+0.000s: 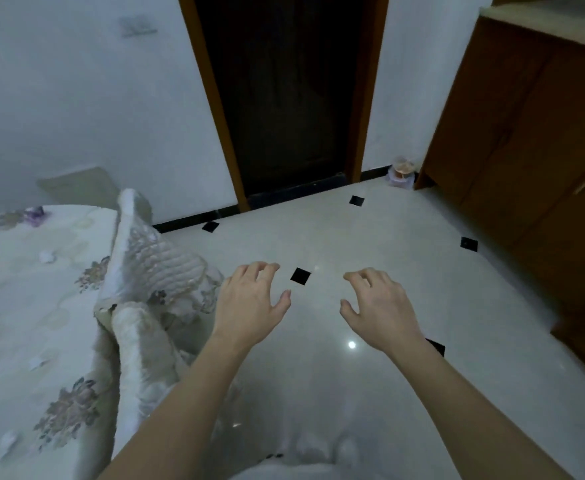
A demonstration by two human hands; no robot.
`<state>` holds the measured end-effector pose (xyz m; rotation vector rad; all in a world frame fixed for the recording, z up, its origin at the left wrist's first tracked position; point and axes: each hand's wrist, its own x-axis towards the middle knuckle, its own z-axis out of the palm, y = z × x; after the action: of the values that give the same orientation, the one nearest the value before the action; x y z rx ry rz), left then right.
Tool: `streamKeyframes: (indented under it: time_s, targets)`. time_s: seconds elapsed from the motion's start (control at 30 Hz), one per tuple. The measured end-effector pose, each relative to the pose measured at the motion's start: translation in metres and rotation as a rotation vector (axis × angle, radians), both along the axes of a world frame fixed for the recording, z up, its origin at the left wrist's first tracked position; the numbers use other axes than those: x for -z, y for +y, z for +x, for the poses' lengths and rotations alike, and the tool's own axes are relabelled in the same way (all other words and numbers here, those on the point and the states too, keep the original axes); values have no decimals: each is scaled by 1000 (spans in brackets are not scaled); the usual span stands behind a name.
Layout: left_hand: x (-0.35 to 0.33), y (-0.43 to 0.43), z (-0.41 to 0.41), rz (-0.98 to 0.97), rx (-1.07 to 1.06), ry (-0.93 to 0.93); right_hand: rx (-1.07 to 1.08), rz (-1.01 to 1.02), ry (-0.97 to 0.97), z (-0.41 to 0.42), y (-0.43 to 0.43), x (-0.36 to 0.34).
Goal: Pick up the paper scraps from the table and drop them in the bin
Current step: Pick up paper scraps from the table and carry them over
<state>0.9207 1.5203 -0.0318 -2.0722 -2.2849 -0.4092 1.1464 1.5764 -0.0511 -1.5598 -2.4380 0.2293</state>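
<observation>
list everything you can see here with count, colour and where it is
paper scraps: about three, white, on the table, blurred
table: one, white floral cloth, left
purple object: one, on the table's far edge, too blurred to name
quilted fabric: one, white, draped at the table's right edge
doorway: one, dark with brown frame, far centre
cabinet: one, brown wood, right
small container: one, pale, on the floor between doorway and cabinet
floor: pale glossy tiles
black insets: five, in the floor
hands: two, bare, left hand and right hand out over the floor, fingers loosely curled, holding nothing
</observation>
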Motion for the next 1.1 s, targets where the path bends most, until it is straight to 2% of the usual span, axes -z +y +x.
streamKeyframes:
  time_s: [0.13, 0.33, 0.83, 1.1]
  targets:
    - [-2, 20, -16, -16, -140, 13, -139, -14, 9, -28, 56, 5]
    - [-7, 5, -64, -43, -423, 0, -384, -49, 13, -106, 96, 13]
    - [15, -20, -246, 70, -917, -97, -889, 39, 2, -372, 143, 1]
    - [28, -60, -318, 80, -1214, -177, -1150, 83, 47, -511, 121, 1]
